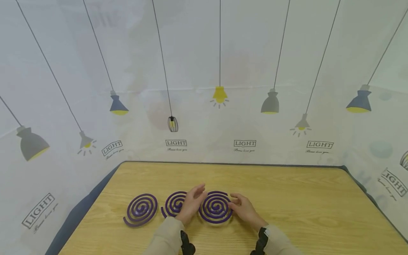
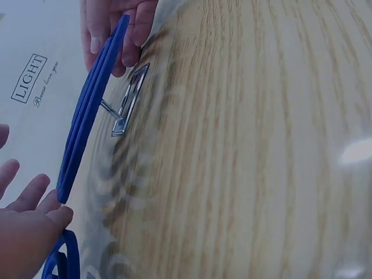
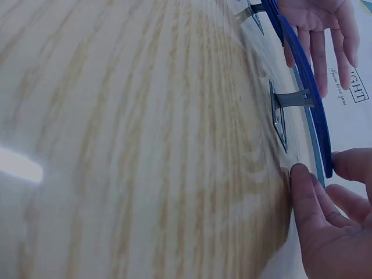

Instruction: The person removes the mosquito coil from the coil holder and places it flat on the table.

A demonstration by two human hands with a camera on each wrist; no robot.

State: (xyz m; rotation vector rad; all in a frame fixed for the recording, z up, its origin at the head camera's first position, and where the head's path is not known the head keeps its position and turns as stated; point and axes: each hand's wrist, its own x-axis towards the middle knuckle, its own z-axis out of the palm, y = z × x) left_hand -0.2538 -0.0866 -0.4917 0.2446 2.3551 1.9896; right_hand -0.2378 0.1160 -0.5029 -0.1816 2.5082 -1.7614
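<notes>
Partly hidden, middle coil, behind left hand

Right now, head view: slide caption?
Left hand and right hand flank rightmost purple spiral; two more spirals at left.

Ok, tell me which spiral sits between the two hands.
The rightmost spiral, between the left hand and right hand; the other two spirals stand farther left.
</notes>
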